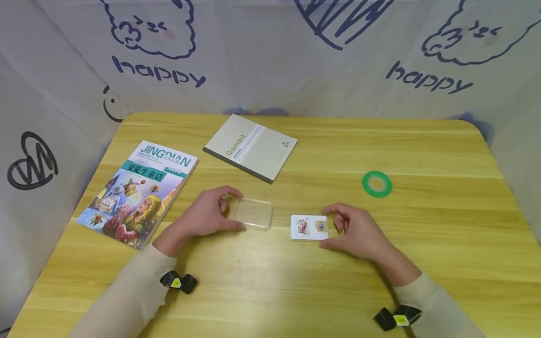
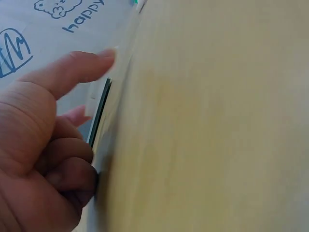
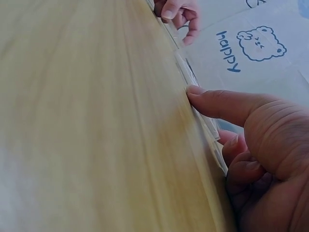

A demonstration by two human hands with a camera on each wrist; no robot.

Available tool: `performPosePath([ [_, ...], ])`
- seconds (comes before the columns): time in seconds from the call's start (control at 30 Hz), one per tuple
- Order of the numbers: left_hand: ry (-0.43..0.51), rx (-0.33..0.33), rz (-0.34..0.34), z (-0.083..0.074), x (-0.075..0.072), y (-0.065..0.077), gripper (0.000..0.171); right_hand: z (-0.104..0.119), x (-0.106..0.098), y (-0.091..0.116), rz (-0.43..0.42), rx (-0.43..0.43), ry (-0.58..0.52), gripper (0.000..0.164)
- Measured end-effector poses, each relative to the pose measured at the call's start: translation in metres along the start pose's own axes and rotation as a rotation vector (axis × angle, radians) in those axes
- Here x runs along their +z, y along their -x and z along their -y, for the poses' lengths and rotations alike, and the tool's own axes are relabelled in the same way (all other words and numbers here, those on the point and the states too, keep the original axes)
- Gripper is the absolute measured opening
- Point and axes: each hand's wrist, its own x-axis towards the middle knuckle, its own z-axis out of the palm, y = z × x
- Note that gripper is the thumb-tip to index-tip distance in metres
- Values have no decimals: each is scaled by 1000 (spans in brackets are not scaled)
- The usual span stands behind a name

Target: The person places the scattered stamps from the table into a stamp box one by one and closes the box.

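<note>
Across our table (image 1: 270, 300), head view: well in from the far edge, our left hand (image 1: 208, 211) pinches a clear cover (image 1: 255, 214), our right hand (image 1: 358, 232) a white case (image 1: 312, 230) showing one floral piece (image 1: 302, 226), one gold piece (image 1: 321, 226). Left wrist view: thumb (image 2: 87, 67) and finger stand parted around the cover. Right wrist view: likewise around the case.

On table (image 1: 270, 291), book (image 1: 137, 195) lies left, notebook (image 1: 253, 148) rear centre, ring (image 1: 366, 184) at right, behind right hand (image 1: 357, 232); cover (image 1: 256, 214) in front of notebook, between left hand (image 1: 211, 211) and case (image 1: 311, 227), which sits left of right hand, two small pieces (image 1: 302, 226) side by side on it.
</note>
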Motion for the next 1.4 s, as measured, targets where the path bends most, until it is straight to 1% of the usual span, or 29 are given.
performPosePath([
  [0.1,88,28,-60,-2,7,2,64,0,0,-1,-5,5,6,62],
  [0.23,211,33,-137,-8,20,2,64,0,1,-1,-9,5,8,62],
  [0.4,338,25,-186,-22,38,-1,69,0,1,-1,-13,6,0,62],
  [0.57,403,44,-213,-31,57,-5,70,0,1,-1,-16,9,-3,61],
  [0.73,435,90,-244,-40,72,-7,69,0,1,-1,-15,11,-13,61],
  [0.9,410,121,-250,-49,85,-10,69,0,1,-1,-14,5,-15,60],
  [1.1,337,126,-217,-57,98,-13,69,-1,1,-1,-17,0,-3,61],
  [1.23,269,142,-200,-61,102,-15,69,-1,1,-1,-15,8,-6,62],
  [1.4,164,161,-195,-61,104,-17,68,-1,0,-1,-14,9,-10,62],
])
